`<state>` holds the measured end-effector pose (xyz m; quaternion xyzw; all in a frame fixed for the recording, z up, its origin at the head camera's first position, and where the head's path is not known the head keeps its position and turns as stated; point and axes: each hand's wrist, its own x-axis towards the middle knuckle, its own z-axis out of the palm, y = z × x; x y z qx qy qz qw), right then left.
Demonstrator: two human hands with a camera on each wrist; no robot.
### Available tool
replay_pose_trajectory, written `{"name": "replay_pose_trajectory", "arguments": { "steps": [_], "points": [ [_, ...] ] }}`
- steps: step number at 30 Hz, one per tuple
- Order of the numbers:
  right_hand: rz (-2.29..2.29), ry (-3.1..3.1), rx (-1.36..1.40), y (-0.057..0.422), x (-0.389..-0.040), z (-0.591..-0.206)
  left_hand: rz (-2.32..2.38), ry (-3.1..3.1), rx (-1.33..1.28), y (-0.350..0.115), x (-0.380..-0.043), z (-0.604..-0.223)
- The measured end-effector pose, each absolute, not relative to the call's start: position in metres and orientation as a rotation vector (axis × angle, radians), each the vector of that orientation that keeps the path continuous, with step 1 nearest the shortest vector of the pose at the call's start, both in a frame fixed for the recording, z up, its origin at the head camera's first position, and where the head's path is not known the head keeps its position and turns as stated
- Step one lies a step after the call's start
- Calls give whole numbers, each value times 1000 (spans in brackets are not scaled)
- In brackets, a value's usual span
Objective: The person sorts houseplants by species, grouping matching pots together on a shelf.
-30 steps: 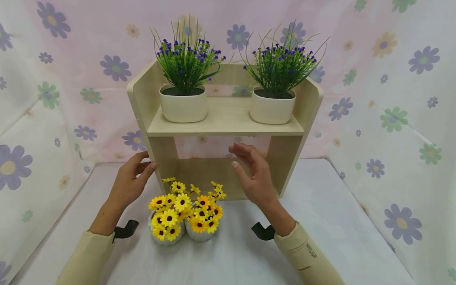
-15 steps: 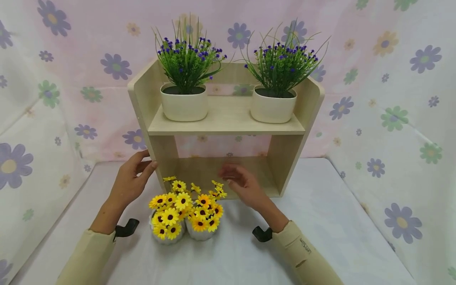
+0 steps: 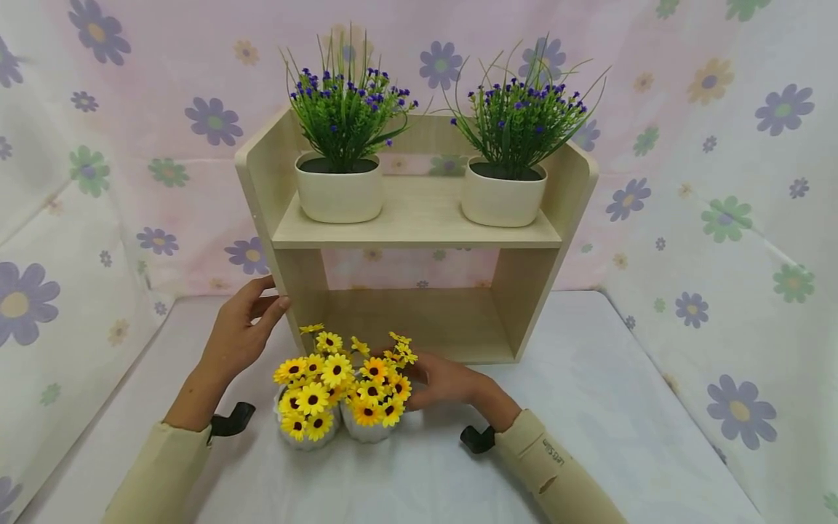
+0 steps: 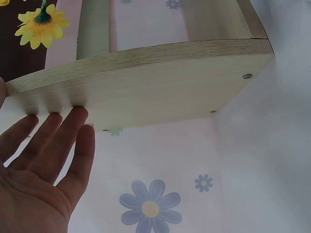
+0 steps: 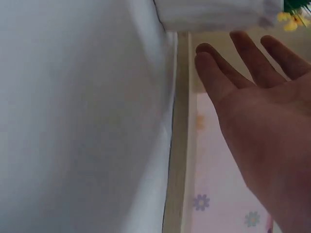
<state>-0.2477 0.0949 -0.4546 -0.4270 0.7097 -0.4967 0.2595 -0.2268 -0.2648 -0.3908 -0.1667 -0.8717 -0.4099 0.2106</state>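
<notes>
My left hand (image 3: 237, 333) is at the left side of a light wood two-tier shelf (image 3: 416, 242). In the left wrist view its straight fingertips (image 4: 79, 114) touch the outer side panel, and the thumb is at the front edge. Two small white pots of yellow daisies stand side by side on the table before the shelf: the left pot (image 3: 309, 441) and the right pot (image 3: 368, 432). My right hand (image 3: 447, 380) is right beside the right pot, partly hidden by its flowers. Seen from the right wrist, the fingers are extended and apart, close under the white pot (image 5: 218, 17).
On the upper tier sit two cream planters with purple flowers and grass, the left planter (image 3: 340, 195) and the right planter (image 3: 503, 198). A white cloth (image 3: 589, 407) covers the table. Flower-printed fabric (image 3: 694, 145) walls in the back and sides.
My right hand has come down from in front of the lower tier and moved left to the right daisy pot. The left hand and the pots have stayed in place.
</notes>
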Motion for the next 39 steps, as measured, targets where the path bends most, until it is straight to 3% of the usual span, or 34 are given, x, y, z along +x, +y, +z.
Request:
{"name": "replay_pose_trajectory", "arguments": {
  "steps": [19, 39],
  "points": [
    [-1287, 2055, -1042, 74, -226, -458, -1137, -2427, -460, -265, -226, -392],
    [-1259, 2126, -1062, 80, -231, -458, -1118, -2461, -430, -263, -227, -389]
  ]
}}
